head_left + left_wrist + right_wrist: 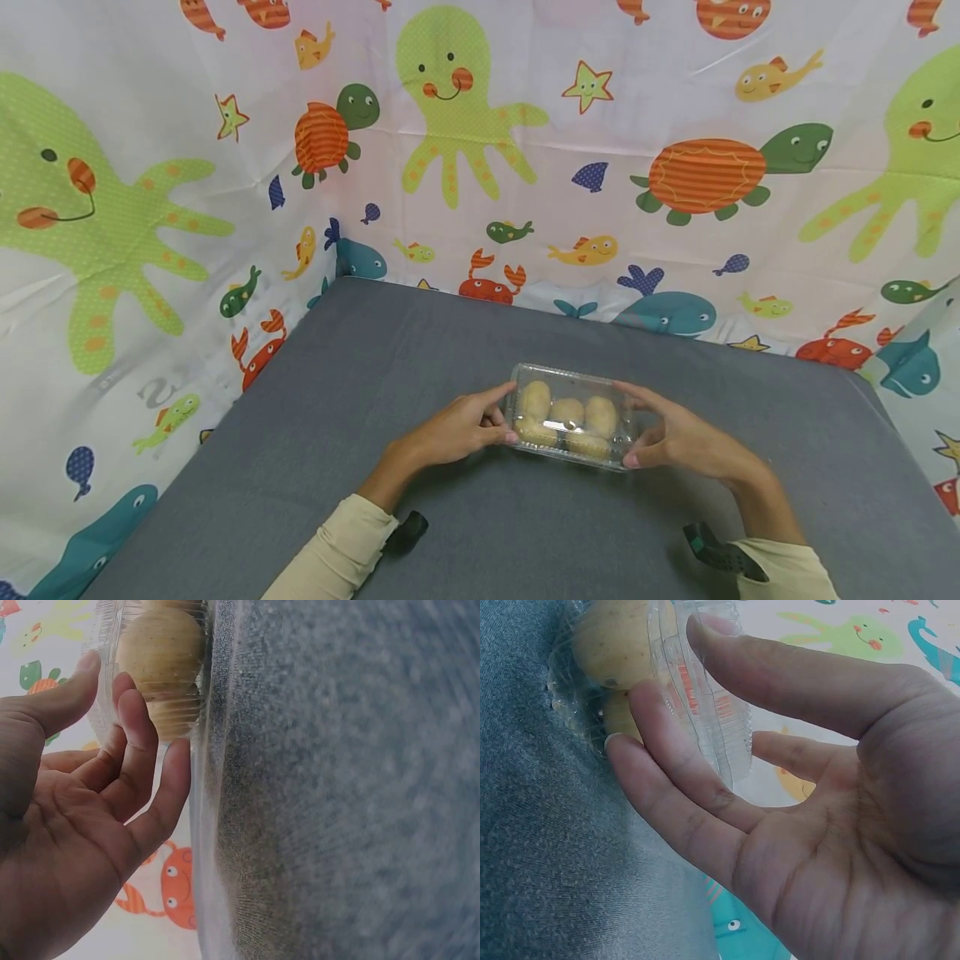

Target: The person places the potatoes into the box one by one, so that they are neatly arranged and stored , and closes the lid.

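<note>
A clear plastic clamshell box (581, 379) with several pale yellow potatoes (602, 415) inside is between the hands on the grey surface. Its lid seems to lie over the potatoes. My left hand (468, 427) holds the box's left end, thumb at the near corner and index finger at the far one. At the right end, my right hand (678, 437) grips the box in the same way. The left wrist view shows a potato (161, 652) through the ribbed wall beside the fingertips. In the right wrist view, the thumb lies against the box's rim (694, 690).
A grey cloth-covered table (375, 358) spreads around the box. Behind it and at both sides hangs a white curtain (525, 183) printed with sea animals. Dark wrist straps (405, 533) sit at the cuffs of the beige sleeves (333, 546).
</note>
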